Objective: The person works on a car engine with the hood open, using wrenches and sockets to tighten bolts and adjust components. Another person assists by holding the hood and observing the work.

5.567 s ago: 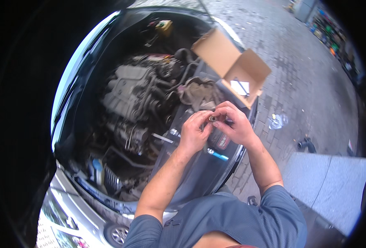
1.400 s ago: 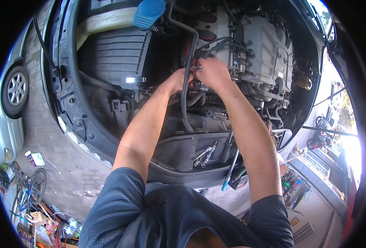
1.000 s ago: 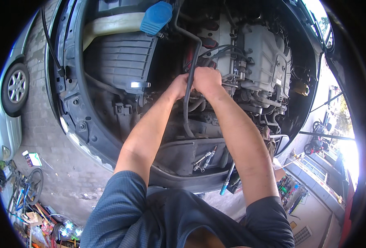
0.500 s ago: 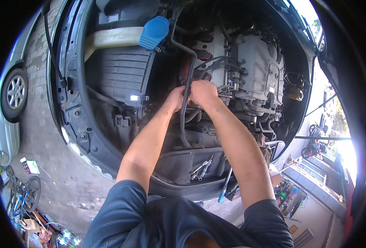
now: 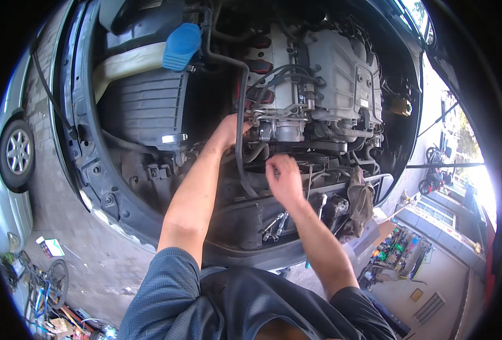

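Observation:
My left hand (image 5: 226,132) reaches behind a black bent pipe (image 5: 240,102) to the front left side of the engine (image 5: 341,85). Its fingers are drawn together at a small metal fitting (image 5: 255,120); what they grip is partly hidden. My right hand (image 5: 285,177) hovers over the front of the engine bay, below a round metal throttle body (image 5: 290,131). Its fingers are curled inward, and anything between them is too small to make out. Several metal sockets and extensions (image 5: 274,226) lie on the front panel just nearer to me, with a ratchet (image 5: 322,204) to their right.
A blue-capped filler neck (image 5: 131,61) and a ribbed black air box (image 5: 146,105) fill the left of the bay. A brown rag (image 5: 358,203) hangs over the front edge at right. The propped hood (image 5: 466,96) stands at far right; another car (image 5: 17,150) is parked left.
My right hand has come away from my left and moved down toward the front panel. The left hand stays at the engine's side. The whole view has shifted slightly.

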Available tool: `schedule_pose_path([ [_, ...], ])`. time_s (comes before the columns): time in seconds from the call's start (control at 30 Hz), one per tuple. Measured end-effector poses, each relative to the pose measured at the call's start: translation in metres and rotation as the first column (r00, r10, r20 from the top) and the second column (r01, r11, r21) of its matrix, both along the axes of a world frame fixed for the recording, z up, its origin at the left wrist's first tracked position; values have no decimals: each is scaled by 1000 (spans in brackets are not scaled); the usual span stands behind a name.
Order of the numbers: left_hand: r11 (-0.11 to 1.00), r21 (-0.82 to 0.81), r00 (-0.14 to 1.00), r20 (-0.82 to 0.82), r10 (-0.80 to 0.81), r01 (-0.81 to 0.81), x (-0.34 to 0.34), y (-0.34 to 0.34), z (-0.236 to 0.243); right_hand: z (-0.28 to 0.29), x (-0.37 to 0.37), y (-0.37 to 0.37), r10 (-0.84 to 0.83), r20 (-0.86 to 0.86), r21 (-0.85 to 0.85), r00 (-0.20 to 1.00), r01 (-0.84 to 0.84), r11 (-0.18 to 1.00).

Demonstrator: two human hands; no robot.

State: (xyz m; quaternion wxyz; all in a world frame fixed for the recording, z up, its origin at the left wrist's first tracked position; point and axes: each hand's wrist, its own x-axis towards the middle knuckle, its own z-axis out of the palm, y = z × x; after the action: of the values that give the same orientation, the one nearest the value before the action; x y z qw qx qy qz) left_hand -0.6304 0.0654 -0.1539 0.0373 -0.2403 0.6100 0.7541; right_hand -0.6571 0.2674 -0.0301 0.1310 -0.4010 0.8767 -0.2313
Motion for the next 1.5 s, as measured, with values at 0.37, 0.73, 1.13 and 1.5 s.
schedule_pose_path([
  [0.37, 1000, 12, 998, -52, 22, -22, -2, -2, -13, -31, 35, 26, -211, -202, 77, 956, 231, 970],
  [0.73, 994, -97, 998, -12, -59, 58, -13, -2, -6, -31, 34, 32, -239, -209, 100, 948, 263, 960],
  [1.13, 965, -165, 976, 106, -189, 205, -17, -9, 6, -30, 36, 37, -289, -160, 112, 944, 308, 945],
  [1.5, 958, -226, 979, 144, -145, 176, -21, -13, -2, -32, 35, 45, -293, -122, 120, 948, 307, 944],
])
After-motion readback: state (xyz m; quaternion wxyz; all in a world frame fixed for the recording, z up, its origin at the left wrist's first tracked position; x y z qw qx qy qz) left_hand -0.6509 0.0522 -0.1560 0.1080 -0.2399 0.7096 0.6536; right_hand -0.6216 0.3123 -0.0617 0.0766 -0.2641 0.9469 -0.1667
